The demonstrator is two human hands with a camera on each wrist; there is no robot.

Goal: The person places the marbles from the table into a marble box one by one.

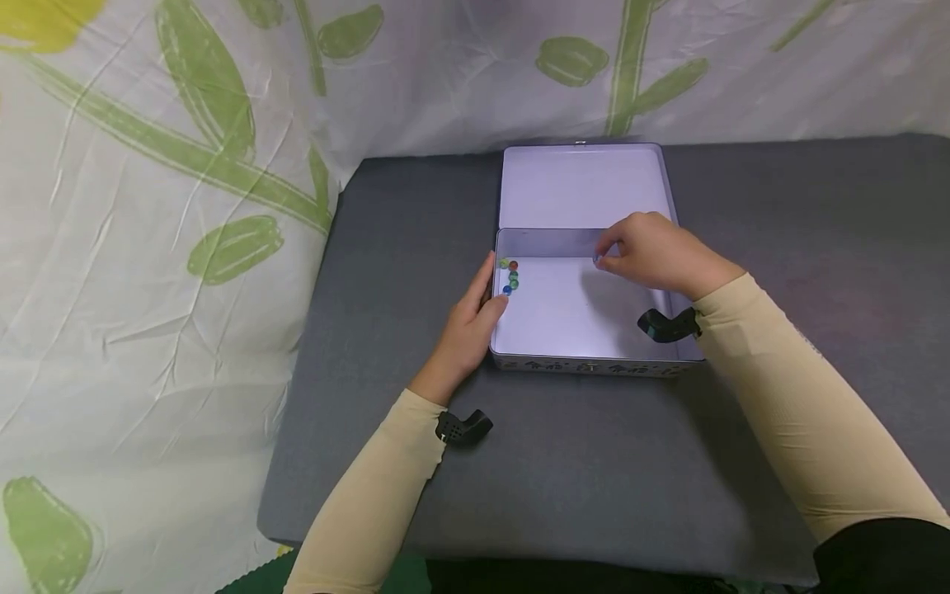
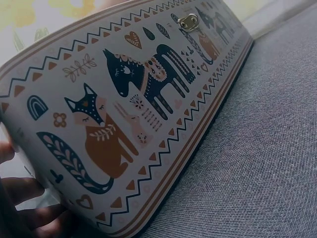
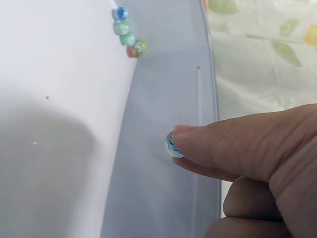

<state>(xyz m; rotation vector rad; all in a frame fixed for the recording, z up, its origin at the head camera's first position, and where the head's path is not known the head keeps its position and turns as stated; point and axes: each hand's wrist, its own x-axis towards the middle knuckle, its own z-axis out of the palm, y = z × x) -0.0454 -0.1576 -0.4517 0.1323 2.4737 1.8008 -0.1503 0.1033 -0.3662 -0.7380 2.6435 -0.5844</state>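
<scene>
A hinged tin box [image 1: 542,363] lies with its lid [image 1: 582,186] tipped back, showing a pale interior. Its outer wall [image 2: 148,74] carries printed foxes and a horse in the left wrist view. My left hand [image 1: 463,330] holds the box's left side, thumb at the rim and fingers outside. Several glass marbles [image 1: 514,276] cluster inside along that left wall, in blue, green, yellow and red. Above the box floor near the back wall, my right hand [image 1: 664,252] pinches a clear marble with blue swirls [image 3: 172,146] between thumb and forefinger.
The box stands on a grey cloth-covered table [image 1: 594,462]. A white sheet with green leaf prints [image 1: 445,74] hangs behind and to the left. Black wrist-worn cameras [image 1: 463,427] sit on both sleeves. A metal clasp [image 2: 188,22] juts from the front wall.
</scene>
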